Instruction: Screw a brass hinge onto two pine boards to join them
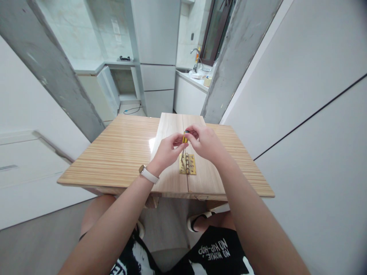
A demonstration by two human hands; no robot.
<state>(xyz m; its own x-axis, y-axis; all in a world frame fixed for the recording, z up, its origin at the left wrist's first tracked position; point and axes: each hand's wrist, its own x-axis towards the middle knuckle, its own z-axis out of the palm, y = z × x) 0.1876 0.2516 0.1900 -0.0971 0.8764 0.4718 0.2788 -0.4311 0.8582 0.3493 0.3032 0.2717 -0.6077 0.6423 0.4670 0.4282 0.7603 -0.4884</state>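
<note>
A small yellow and black tool (185,137) is held between both hands above two pale boards (169,162) lying side by side. My left hand (170,149) pinches its lower left side, a white-banded watch on the wrist. From the right, my right hand (201,140) has thumb and fingers closed on its upper end. A thin metal shaft seems to point down from the tool. Just below the hands, a brass hinge (191,165) lies over the seam between the boards, with small screws on or around it.
The boards rest on a striped wooden table (114,152) whose front edge is near my legs. Beyond it stand a tall grey cabinet (157,76), a counter with a sink and faucet (195,57), and an open low cupboard (124,82). White panels flank both sides.
</note>
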